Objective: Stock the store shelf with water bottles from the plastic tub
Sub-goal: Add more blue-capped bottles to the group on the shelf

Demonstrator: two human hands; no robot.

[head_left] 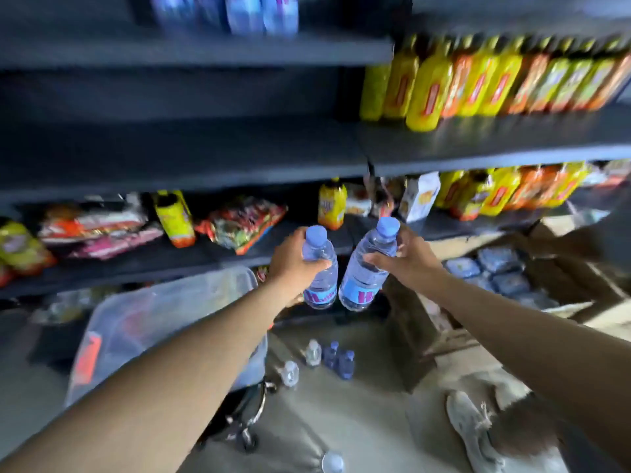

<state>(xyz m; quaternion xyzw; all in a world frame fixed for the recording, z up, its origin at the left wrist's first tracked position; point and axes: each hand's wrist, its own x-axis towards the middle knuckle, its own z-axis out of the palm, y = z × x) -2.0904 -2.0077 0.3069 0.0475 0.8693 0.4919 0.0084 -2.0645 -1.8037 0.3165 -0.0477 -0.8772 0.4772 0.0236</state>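
My left hand grips a clear water bottle with a blue cap and blue label, held upright. My right hand grips a second, matching water bottle, tilted slightly right. Both bottles are raised in front of the lower dark shelf. The clear plastic tub sits below my left forearm, which hides part of it. On the top shelf stand several blue-labelled water bottles, blurred. The wide dark shelf below them looks bare on the left.
Yellow and orange drink bottles fill the right shelves. Snack packets lie on the lower shelf. Several small bottles stand on the floor. An open cardboard box of packs sits right. A shoe is bottom right.
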